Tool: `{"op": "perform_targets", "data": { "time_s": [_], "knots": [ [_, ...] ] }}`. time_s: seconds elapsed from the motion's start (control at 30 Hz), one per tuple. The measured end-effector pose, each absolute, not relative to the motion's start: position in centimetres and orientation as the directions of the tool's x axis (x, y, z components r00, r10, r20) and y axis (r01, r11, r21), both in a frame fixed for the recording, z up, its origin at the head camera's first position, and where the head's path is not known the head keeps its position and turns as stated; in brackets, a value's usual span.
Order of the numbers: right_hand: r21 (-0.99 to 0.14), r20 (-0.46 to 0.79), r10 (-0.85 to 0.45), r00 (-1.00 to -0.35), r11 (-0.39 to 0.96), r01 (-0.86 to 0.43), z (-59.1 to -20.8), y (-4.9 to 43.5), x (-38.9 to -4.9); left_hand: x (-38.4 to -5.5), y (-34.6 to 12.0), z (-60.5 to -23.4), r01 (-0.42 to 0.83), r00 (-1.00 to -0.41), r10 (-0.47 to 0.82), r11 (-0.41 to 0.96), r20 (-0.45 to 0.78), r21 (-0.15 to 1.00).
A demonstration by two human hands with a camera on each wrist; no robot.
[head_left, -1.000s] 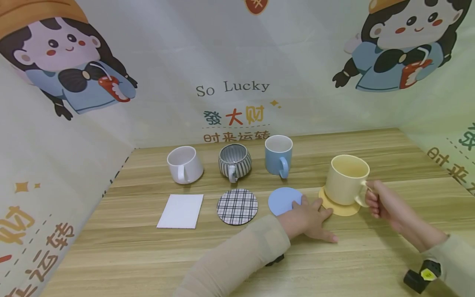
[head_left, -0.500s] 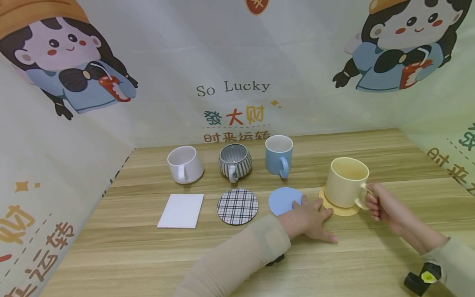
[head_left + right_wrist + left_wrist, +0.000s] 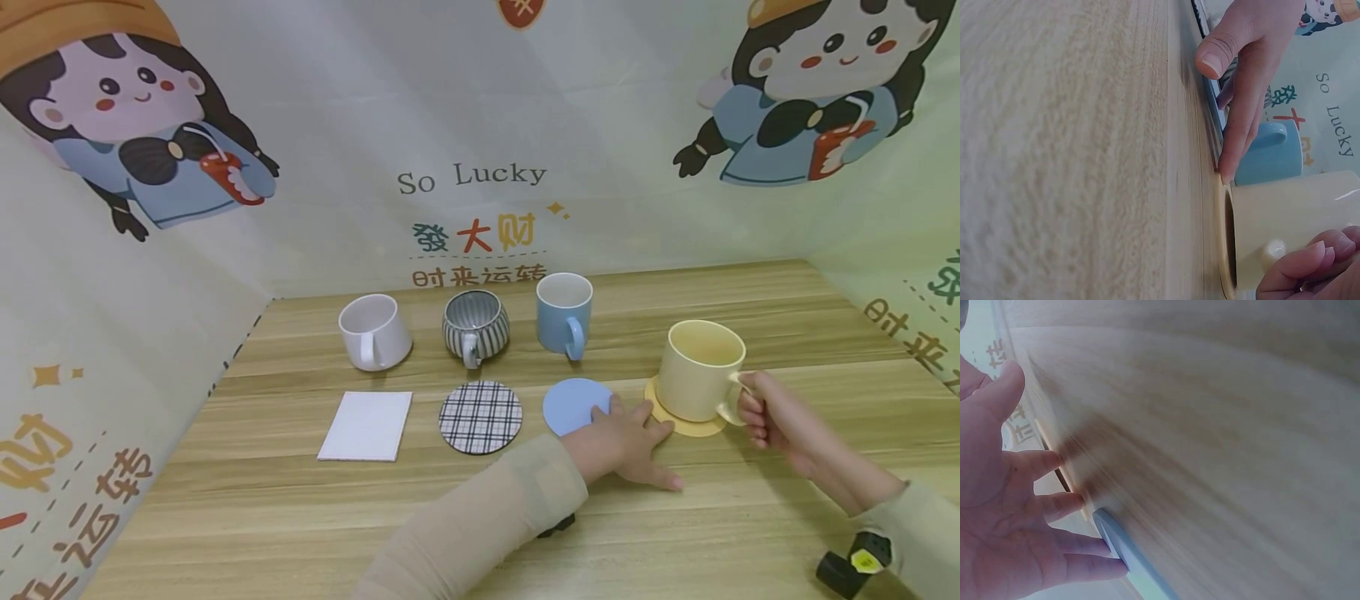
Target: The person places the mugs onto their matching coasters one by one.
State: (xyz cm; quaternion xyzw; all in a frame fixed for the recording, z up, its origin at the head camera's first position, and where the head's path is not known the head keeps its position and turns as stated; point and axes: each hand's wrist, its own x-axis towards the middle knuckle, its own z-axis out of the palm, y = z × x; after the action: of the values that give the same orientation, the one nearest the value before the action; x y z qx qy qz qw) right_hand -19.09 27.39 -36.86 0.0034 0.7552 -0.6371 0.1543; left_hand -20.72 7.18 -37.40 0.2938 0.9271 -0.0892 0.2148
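Note:
My right hand [image 3: 772, 417] grips the handle of a pale yellow mug [image 3: 696, 379]. Upright, the mug stands over a round yellow coaster [image 3: 702, 430], whose front and left rim show. Whether its base fully touches the coaster I cannot tell. My left hand [image 3: 628, 442] lies with fingers spread and straight. Its fingertips touch the near edges of the yellow coaster and of a round blue coaster [image 3: 567, 403]. In the left wrist view, those fingers [image 3: 1094, 567] meet the blue coaster's rim [image 3: 1129, 556].
Along the back stand a white mug [image 3: 386, 337], a grey striped mug [image 3: 491, 329] and a blue mug [image 3: 553, 325]. In front lie a white square coaster [image 3: 365, 427] and a round plaid coaster [image 3: 480, 418]. A printed curtain [image 3: 337, 125] surrounds the wooden table [image 3: 262, 517].
The yellow mug has come down slightly toward the yellow coaster, my right hand lowering with it. My left hand has stayed in place.

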Motion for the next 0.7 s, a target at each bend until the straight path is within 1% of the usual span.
{"op": "perform_targets", "data": {
  "time_s": [0.3, 0.7],
  "knots": [
    [-0.961, -0.231, -0.201, -0.952, 0.198, 0.192, -36.88, 27.38, -18.97, -20.71, 7.16, -37.43, 0.581, -0.735, 0.508, 0.814, -0.448, -0.030],
    [-0.957, -0.251, -0.211, -0.945, 0.202, 0.209, -36.87, 27.36, -18.98, -20.53, 7.11, -37.16, 0.586, -0.735, 0.509, 0.809, -0.447, -0.044]
  ]
}}
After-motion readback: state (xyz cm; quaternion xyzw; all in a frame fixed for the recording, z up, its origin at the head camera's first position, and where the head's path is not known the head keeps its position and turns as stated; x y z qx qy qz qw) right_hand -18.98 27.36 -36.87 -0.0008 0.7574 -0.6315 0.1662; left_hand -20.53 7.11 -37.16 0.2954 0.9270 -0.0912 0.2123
